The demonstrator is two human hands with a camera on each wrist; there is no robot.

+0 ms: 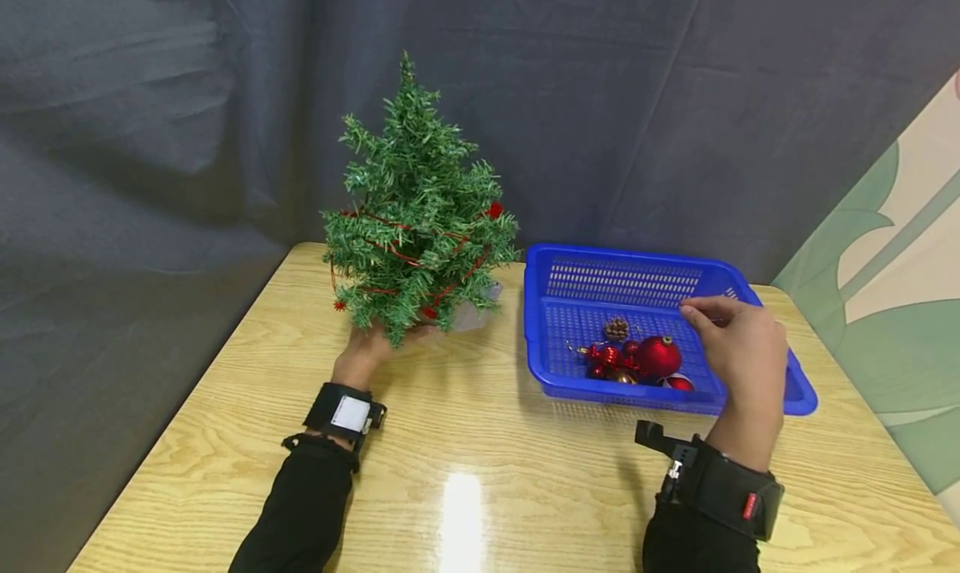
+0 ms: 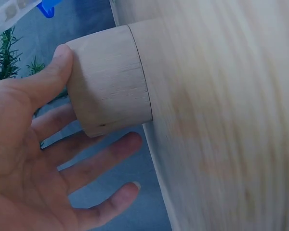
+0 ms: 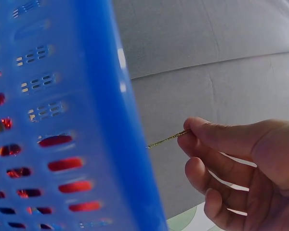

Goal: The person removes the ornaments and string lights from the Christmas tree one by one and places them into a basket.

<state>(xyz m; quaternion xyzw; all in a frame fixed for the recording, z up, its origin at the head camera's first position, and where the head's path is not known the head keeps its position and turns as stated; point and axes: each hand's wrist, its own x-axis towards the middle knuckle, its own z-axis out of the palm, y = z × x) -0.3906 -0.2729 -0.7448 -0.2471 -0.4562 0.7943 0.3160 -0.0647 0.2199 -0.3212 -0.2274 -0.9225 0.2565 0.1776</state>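
A small green Christmas tree (image 1: 420, 198) with a red bead-like garland stands at the table's back left. Under its branches, my left hand (image 1: 367, 352) grips its round wooden base (image 2: 108, 82): the thumb lies on one side, and fingers reach around the other. Over the right part of the blue basket (image 1: 615, 396), my right hand (image 1: 742, 352) pinches a thin gold cord (image 3: 168, 138) between thumb and forefinger. The cord's far end is hidden behind the basket rim in the right wrist view. Red baubles (image 1: 658, 357) and a pine cone (image 1: 617, 329) lie in the basket.
Beside the tree's base, a clear plastic piece (image 1: 471, 315) lies on the wooden table (image 1: 465, 440). A dark cloth (image 1: 585, 123) hangs behind the table. To the right is a wall (image 1: 900, 306) with painted leaves.
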